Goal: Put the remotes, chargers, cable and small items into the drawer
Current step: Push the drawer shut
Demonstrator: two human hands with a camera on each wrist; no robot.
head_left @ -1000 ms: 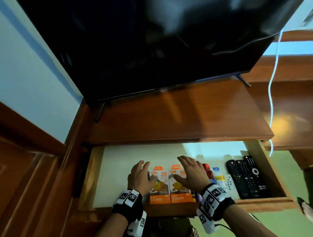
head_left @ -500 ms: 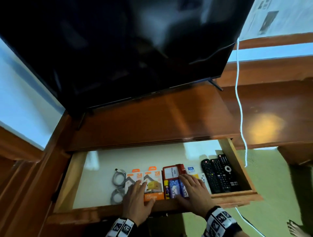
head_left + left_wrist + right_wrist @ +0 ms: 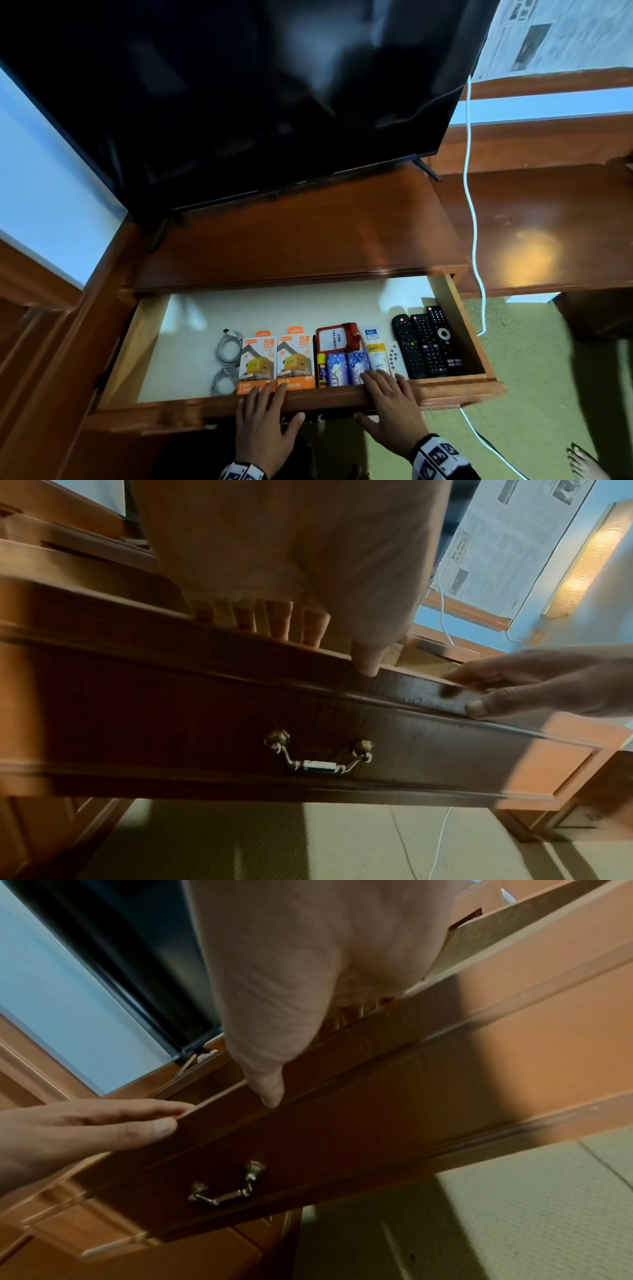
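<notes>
The wooden drawer [image 3: 171, 411] stands pulled out. Inside lie a coiled grey cable [image 3: 226, 359], two orange charger boxes [image 3: 277, 361], a red card holder [image 3: 337, 337], small blue packs [image 3: 346, 368], a yellow tube [image 3: 376, 356], a small white remote [image 3: 394, 354] and three black remotes [image 3: 428, 342]. My left hand [image 3: 267, 414] rests on the drawer front, fingers flat over its top edge and thumb on the front face [image 3: 171, 723]. My right hand [image 3: 390, 407] lies the same way further right, thumb on the front panel [image 3: 411, 1096]. Neither hand holds an item.
A brass handle [image 3: 316, 753] hangs on the drawer front below my hands. A black TV [image 3: 239, 102] stands on the wooden top [image 3: 291, 240] above. A white cord [image 3: 474, 222] hangs at the right over green carpet [image 3: 531, 394]. A bare foot [image 3: 582, 462] is at the bottom right.
Both hands have drawn back from the charger boxes and small items inside the drawer to its front edge. The items stay lined up along the front.
</notes>
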